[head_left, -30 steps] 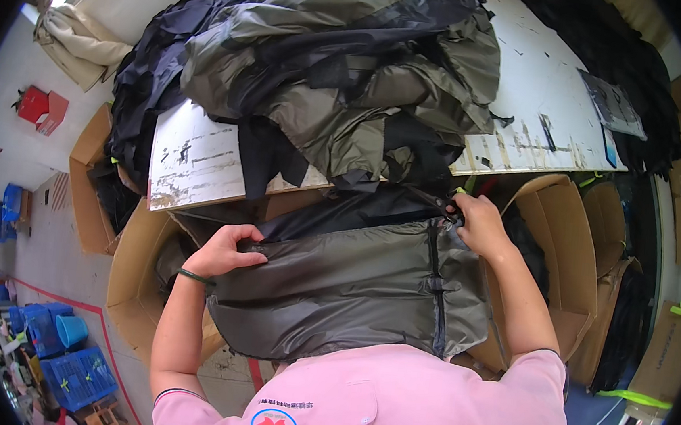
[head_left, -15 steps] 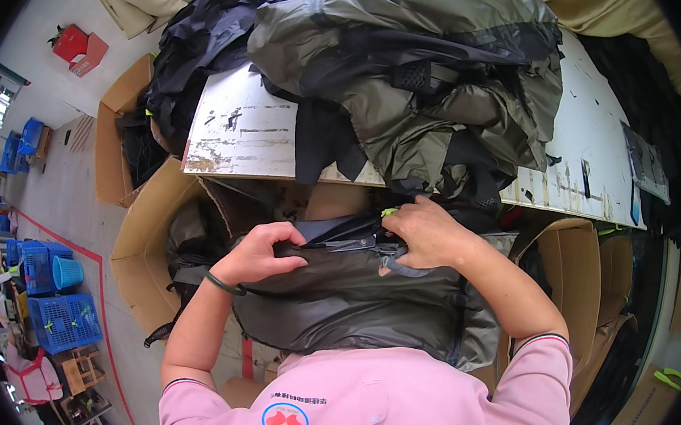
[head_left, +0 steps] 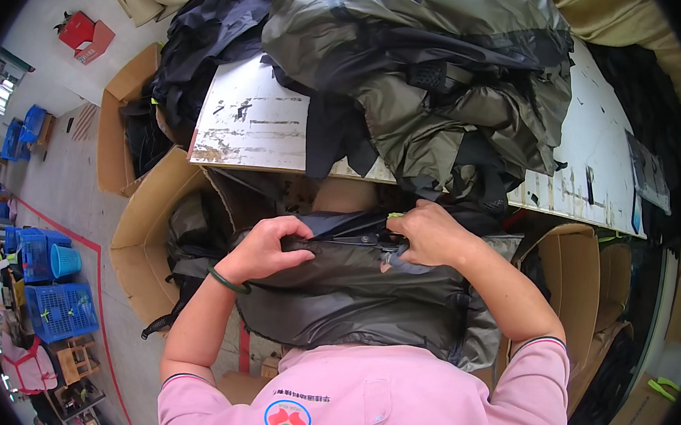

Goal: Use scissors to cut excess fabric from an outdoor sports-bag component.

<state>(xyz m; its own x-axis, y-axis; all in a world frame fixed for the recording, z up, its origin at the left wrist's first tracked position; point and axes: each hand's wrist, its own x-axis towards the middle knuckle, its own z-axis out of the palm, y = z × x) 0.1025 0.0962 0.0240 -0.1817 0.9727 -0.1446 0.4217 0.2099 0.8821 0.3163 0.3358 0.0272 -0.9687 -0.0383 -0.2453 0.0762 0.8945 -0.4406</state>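
At frame centre, a dark olive, slick, crinkled jacket point(head_left: 365, 296) lies against the person's chest, its top edge running left to right. The left hand point(head_left: 273, 247) pinches that edge with curled fingers; the right hand point(head_left: 432, 233) grips it further right, just below the scuffed white bench point(head_left: 259, 128) heaped with similar garments point(head_left: 418, 65).

Pink sleeves with striped cuffs, green bangle point(head_left: 228, 281) on left wrist
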